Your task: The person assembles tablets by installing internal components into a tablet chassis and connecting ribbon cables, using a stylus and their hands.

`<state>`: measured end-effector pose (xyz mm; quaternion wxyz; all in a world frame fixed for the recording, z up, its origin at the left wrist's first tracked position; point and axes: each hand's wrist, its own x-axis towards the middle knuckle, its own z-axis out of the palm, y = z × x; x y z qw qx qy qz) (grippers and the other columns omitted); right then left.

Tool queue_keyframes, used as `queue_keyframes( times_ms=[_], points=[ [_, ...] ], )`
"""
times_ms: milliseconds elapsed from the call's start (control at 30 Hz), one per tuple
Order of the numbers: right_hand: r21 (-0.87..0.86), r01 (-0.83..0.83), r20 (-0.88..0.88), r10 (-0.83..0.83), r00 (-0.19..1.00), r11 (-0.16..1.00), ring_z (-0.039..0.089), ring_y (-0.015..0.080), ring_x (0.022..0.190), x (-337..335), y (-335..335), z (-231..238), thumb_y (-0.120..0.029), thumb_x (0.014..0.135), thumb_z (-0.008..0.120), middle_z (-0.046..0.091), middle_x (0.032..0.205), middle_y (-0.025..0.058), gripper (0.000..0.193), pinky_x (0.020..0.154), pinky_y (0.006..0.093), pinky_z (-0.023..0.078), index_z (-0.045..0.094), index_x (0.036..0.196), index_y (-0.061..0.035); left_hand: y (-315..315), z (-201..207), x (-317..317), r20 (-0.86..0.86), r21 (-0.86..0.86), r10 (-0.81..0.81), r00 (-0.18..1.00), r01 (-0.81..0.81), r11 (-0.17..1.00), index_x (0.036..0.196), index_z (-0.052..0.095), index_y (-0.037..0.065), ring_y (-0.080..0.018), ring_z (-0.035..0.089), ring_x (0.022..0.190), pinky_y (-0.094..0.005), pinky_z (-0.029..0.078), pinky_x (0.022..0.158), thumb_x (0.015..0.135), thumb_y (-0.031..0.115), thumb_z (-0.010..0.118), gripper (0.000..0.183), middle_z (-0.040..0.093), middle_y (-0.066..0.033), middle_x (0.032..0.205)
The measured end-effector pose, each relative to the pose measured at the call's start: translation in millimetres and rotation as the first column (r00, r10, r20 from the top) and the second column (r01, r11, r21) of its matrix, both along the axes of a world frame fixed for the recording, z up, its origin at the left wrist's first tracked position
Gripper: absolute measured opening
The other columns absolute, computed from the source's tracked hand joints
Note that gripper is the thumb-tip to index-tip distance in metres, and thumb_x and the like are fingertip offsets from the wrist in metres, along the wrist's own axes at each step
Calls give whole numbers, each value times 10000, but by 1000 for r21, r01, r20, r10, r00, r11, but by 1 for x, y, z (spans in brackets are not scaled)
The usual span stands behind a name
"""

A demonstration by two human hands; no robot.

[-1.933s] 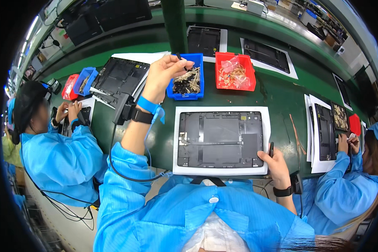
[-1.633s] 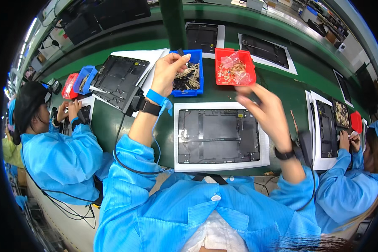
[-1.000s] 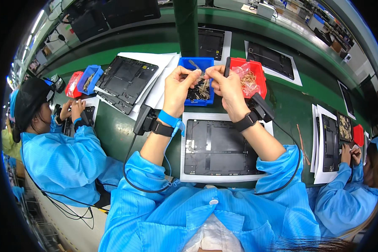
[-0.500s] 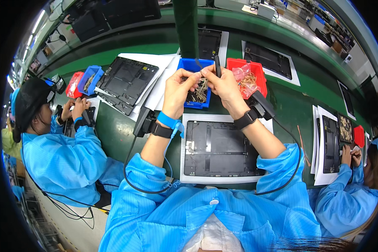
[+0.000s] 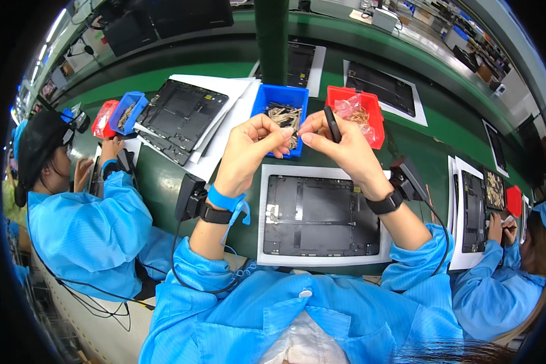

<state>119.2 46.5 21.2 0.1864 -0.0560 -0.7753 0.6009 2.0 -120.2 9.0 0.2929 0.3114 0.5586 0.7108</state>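
Just in front of the blue bin (image 5: 276, 92), my left hand (image 5: 253, 142) has thumb and fingertips pinched together; what is between them, if anything, is too small to make out. Close beside it, my right hand (image 5: 344, 145) keeps a black pen-shaped tool (image 5: 332, 124) between its fingers, with thumb and fingertip also together. Thin, pale and dark strip-like pieces lie in the blue bin. Below both hands, a black flat device panel (image 5: 321, 221) rests on a white sheet (image 5: 306, 261). A narrow gap separates the two hands.
Right of the blue bin stands a red bin (image 5: 378, 130) with clear plastic and small strips. Stacked panels on white sheets (image 5: 188, 112) lie to the left. A green post (image 5: 272, 48) rises beyond. Co-workers in blue sit at left (image 5: 88, 224) and right (image 5: 509, 285).
Both hands have drawn back toward me from over the blue bin. They have separated slightly, and the black tool in my right hand has tilted.
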Motion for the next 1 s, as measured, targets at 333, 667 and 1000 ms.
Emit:
queue_keyframes(
  times_ms=[333, 667, 1000],
  points=[
    [-109, -11, -19, 9, 1000, 994, 460, 26, 682, 40, 3, -3, -139, 840, 736, 565, 904, -23, 150, 601, 216, 374, 651, 857, -17, 9, 11, 25, -51, -87, -172, 984, 167, 982, 859, 608, 41, -78, 598, 688, -221, 481, 640, 890, 142, 738, 167, 655, -36, 771],
    [-43, 31, -11, -32, 999, 999, 498, 40, 687, 54, 9, -4, -109, 828, 711, 580, 921, -8, 112, 617, 217, 403, 653, 838, -14, 19, 13, 36, -85, -138, -200, 976, 188, 972, 852, 603, 50, -72, 595, 688, -215, 476, 633, 886, 152, 740, 175, 656, -29, 759],
    [-213, 66, -10, -69, 998, 975, 537, 35, 742, 60, 15, -16, -103, 824, 723, 614, 919, 9, 121, 659, 210, 441, 653, 847, -7, 30, 0, 59, -885, 160, 263, 384, -280, 947, 854, 745, 141, -257, 551, 1021, -387, 416, 862, 682, 63, 807, 198, 617, -24, 967]
  ],
)
